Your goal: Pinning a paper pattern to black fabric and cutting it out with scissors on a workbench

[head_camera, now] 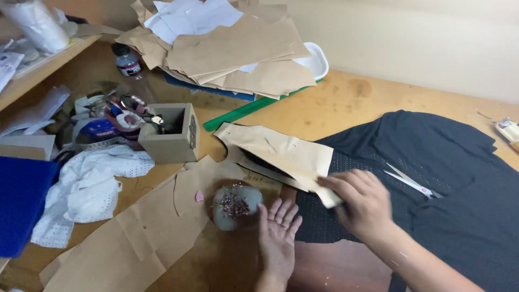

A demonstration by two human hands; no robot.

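- Gripping the near end of a tan paper pattern piece (281, 154), the right hand (363, 204) is closing its fingers over the paper's edge; the piece is lying on dark perforated fabric (459, 211) spread across the right side of the wooden table (335, 105).
- Resting flat and released, fingers spread, the left hand (278, 230) is lying at the fabric's left edge, just beside a round pincushion (235, 206) and grasping nothing.
- Risking a slip: the pattern appears to be shifting on the cloth under the right hand alone, so its outline could be drifting off position.
- Risking a prick: the left fingertips are sitting close to the pincushion's pin heads.
- Risking a snag: scissors (413, 183) are lying on the fabric just beyond the right hand, blades near the cloth.
- Holding a dark interior, a small open wooden box (172, 135) is standing near the pattern's far end; its contents cannot be told.
- Carrying a loose stack of brown paper patterns (238, 51), a white tray (319, 59) is showing only its rim.
- Piling up at the left: white perforated cloth (89, 189), tangled tape and oddments.
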